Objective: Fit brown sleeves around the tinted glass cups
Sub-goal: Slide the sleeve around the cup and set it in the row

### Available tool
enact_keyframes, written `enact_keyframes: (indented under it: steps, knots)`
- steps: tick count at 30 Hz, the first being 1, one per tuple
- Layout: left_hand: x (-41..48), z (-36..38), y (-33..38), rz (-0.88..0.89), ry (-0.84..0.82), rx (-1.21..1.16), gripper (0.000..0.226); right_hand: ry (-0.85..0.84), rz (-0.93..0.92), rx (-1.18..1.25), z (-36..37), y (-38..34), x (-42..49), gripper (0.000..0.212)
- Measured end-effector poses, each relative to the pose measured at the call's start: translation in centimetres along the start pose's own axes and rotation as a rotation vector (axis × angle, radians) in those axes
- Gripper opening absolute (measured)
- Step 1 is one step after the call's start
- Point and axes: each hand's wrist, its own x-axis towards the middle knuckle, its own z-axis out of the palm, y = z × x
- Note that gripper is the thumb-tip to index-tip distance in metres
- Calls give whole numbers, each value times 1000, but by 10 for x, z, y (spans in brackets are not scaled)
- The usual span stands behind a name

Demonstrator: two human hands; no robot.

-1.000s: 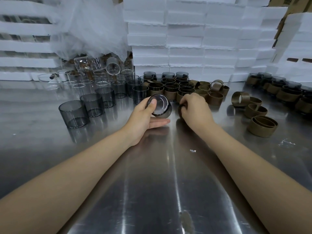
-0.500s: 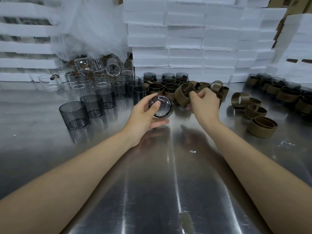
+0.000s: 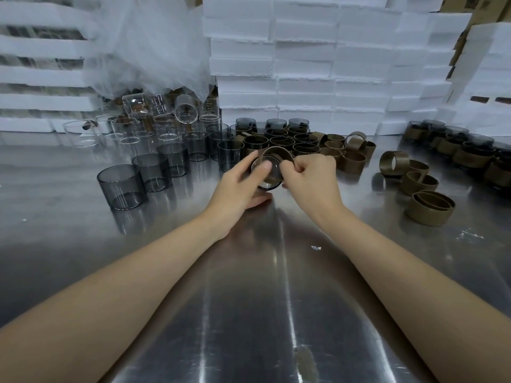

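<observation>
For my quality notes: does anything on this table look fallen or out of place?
Yes. In the back-left pile, one clear glass lies on its side atop upright ones. One brown sleeve at right stands on edge beside flat ones.

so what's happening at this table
A person is fitting sleeves onto glass cups at a steel table. The left hand holds a tinted glass cup on its side, base toward the camera. The right hand pinches a brown sleeve at the cup's far end; it is not clearly on yet. Bare tinted cups stand to the left, loose sleeves lie to the right, and sleeved cups sit behind.
</observation>
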Motion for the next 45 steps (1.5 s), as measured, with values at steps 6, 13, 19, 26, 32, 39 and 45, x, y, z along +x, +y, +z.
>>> enact_keyframes:
  steps: [6,13,19,26,32,39,45]
  knots:
    - [0,1,-2,29,37,91,60,-15,47,-22,3,-4,2,45]
    - [-2,2,-1,126,18,327,55,-123,-22,-27,5,0,-4,27]
    - [-4,1,-2,191,-2,488,67,-164,34,54,9,2,-4,38]
    - [-5,2,-1,239,-20,446,55,-162,109,18,14,-1,-2,35]
    - [-5,1,0,156,-68,284,41,-169,60,24,12,0,0,30]
    - [-3,2,0,93,-74,127,39,-208,15,23,12,-2,-2,28]
    - [0,0,2,-2,-69,15,42,-280,-5,49,6,-4,3,40]
